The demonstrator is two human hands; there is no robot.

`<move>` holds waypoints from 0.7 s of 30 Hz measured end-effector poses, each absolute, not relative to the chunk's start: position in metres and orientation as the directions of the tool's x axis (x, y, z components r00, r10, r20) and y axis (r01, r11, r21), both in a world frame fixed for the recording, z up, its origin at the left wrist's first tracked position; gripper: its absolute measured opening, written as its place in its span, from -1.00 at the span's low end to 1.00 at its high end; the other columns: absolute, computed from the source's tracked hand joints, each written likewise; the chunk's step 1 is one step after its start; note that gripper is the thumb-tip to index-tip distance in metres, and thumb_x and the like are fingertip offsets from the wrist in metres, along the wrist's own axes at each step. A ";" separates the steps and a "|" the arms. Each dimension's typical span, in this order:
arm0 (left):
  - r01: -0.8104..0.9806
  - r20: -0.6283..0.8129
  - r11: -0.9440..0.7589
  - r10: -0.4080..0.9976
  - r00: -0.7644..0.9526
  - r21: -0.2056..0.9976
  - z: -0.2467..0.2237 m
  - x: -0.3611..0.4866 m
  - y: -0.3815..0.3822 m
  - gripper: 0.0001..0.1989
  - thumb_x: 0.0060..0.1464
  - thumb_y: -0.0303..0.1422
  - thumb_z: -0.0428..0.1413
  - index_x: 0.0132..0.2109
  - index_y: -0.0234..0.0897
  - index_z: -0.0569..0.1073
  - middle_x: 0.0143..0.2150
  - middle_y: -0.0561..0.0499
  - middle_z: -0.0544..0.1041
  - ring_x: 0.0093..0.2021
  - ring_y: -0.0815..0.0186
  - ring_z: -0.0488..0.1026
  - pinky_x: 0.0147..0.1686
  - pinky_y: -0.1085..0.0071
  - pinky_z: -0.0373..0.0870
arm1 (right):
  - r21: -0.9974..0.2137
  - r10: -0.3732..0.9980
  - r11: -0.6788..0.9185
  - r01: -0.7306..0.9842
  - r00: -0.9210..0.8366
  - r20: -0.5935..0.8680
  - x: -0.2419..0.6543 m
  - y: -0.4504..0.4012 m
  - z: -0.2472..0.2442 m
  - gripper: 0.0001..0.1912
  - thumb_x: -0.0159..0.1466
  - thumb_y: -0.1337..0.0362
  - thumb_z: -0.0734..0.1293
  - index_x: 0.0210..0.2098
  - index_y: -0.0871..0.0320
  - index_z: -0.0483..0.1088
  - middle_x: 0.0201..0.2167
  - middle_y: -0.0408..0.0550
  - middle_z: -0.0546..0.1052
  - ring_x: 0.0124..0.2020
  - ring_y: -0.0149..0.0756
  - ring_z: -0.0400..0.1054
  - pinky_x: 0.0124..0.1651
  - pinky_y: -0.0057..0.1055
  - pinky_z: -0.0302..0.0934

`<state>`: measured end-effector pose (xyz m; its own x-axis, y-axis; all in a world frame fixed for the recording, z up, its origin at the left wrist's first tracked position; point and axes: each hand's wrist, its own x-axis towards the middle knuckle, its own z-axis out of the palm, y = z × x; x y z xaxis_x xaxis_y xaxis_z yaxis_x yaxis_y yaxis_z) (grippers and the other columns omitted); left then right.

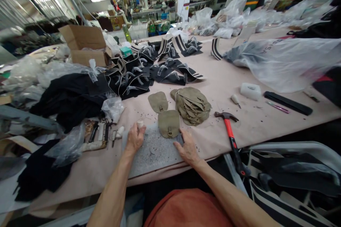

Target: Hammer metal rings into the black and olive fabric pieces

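Observation:
My left hand [135, 137] is closed around a small tool with a pale, whitish end [140, 123]; its lower part is hidden by my fingers. Beside it, an olive fabric flap [169, 124] with a small tab and metal ring lies over the far edge of a grey speckled board [154, 154]. My right hand [188, 147] rests at the flap's right edge, thumb and forefinger apart, its other fingers partly hidden. Just behind lies another olive flap [158, 101], and to its right a fanned stack of similar flaps [191, 104].
A red-handled hammer [229, 133] lies at the right, overhanging the table edge. Beyond it are a pale-handled pointed tool [235, 100], a white block [250, 91] and a black case [287, 103]. Black pieces with wrapped handles [162, 71] fill the back. Hand tools [102, 133] lie left.

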<state>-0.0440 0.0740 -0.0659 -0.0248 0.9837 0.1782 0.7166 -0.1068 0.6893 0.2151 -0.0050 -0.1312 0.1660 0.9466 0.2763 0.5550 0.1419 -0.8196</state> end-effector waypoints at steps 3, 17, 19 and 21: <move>0.679 0.223 -0.110 0.971 -0.080 0.725 -0.069 -0.062 0.062 -0.70 0.18 -0.08 0.00 -0.22 -0.20 0.43 -0.30 -0.10 0.58 -0.24 0.11 0.52 -0.20 0.30 0.39 | -0.833 0.949 0.159 0.530 0.152 0.277 0.199 -0.009 -0.132 -0.38 0.19 0.22 0.32 0.24 0.21 0.28 0.11 0.25 0.45 0.15 0.06 0.32 0.24 0.10 0.21; 0.708 0.228 -0.124 0.972 -0.053 0.695 -0.068 -0.047 0.076 -0.75 0.09 -0.09 0.06 -0.37 -0.16 0.32 -0.49 0.02 0.41 -0.41 0.19 0.40 -0.28 0.33 0.34 | -0.977 0.959 -0.093 0.190 0.282 -0.037 0.195 0.019 -0.111 -0.35 0.09 0.19 0.35 0.16 0.26 0.32 -0.05 0.13 0.56 -0.16 -0.15 0.43 0.01 -0.15 0.35; 0.693 0.273 -0.100 0.951 -0.144 0.714 -0.063 -0.059 0.064 -0.74 0.11 -0.08 0.05 -0.32 -0.19 0.39 -0.44 -0.03 0.48 -0.36 0.17 0.44 -0.24 0.32 0.38 | -0.979 0.964 -0.078 0.191 0.264 -0.025 0.196 0.021 -0.111 -0.33 0.07 0.23 0.34 0.18 0.26 0.30 -0.03 0.13 0.55 -0.14 -0.15 0.42 0.01 -0.15 0.34; 0.658 0.317 -0.065 0.909 -0.271 0.750 -0.060 -0.083 0.041 -0.67 0.16 -0.06 0.03 -0.23 -0.23 0.46 -0.32 -0.09 0.56 -0.26 0.14 0.49 -0.17 0.30 0.42 | -0.976 0.977 -0.035 0.214 0.211 0.011 0.199 0.020 -0.113 -0.31 0.08 0.25 0.32 0.21 0.24 0.28 0.00 0.13 0.54 -0.12 -0.14 0.42 0.03 -0.13 0.33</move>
<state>-0.0829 0.0407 -0.0597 -0.2706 0.9090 0.3170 0.6584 -0.0655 0.7498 0.1987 0.0197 -0.1128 0.2108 0.9775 0.0115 0.2137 -0.0346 -0.9763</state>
